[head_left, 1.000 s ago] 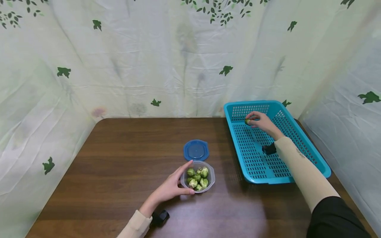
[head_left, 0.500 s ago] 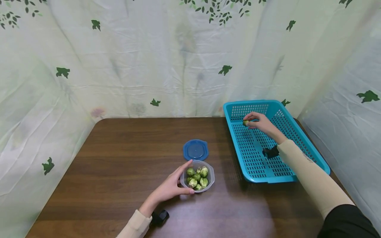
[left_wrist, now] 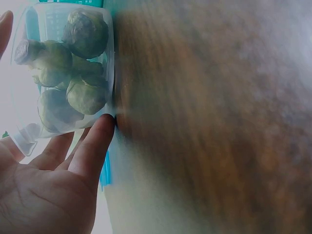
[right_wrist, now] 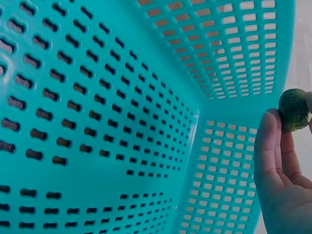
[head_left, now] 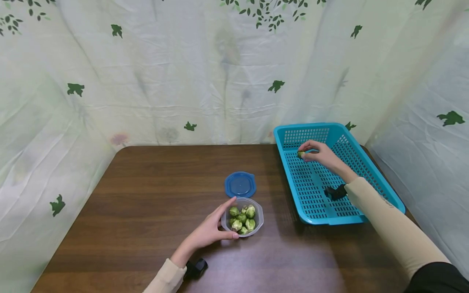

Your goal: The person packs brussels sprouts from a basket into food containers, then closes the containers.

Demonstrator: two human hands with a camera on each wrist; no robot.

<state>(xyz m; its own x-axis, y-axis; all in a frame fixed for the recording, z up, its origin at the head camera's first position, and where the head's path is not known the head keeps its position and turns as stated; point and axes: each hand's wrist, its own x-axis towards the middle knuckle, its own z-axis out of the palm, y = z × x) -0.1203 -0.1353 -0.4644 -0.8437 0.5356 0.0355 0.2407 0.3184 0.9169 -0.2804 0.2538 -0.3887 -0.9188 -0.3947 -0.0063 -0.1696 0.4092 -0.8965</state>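
My left hand (head_left: 209, 230) holds a clear plastic container (head_left: 260, 221) on the table, thumb at its near side and fingers at its far left side. Several Brussels sprouts (head_left: 241, 218) lie inside, and in the left wrist view they show through the container's wall (left_wrist: 111, 58). Over the far part of a blue plastic basket (head_left: 329, 221), my right hand (head_left: 321, 156) pinches a single Brussels sprout (head_left: 301, 155) between thumb and fingertips. The right wrist view has this sprout (right_wrist: 293, 110) above the basket's perforated floor (right_wrist: 112, 170), partly covered by the thumb.
A round blue lid (head_left: 239, 184) lies flat just behind the container. The basket stands at the right of the brown wooden table (head_left: 165, 179). White leaf-patterned curtains (head_left: 165, 73) hang behind the table and at both sides.
My right hand has shifted slightly left and nearer over the basket, with the Brussels sprout still pinched. The right forearm has swung to the right. My left hand and the container stay in place.
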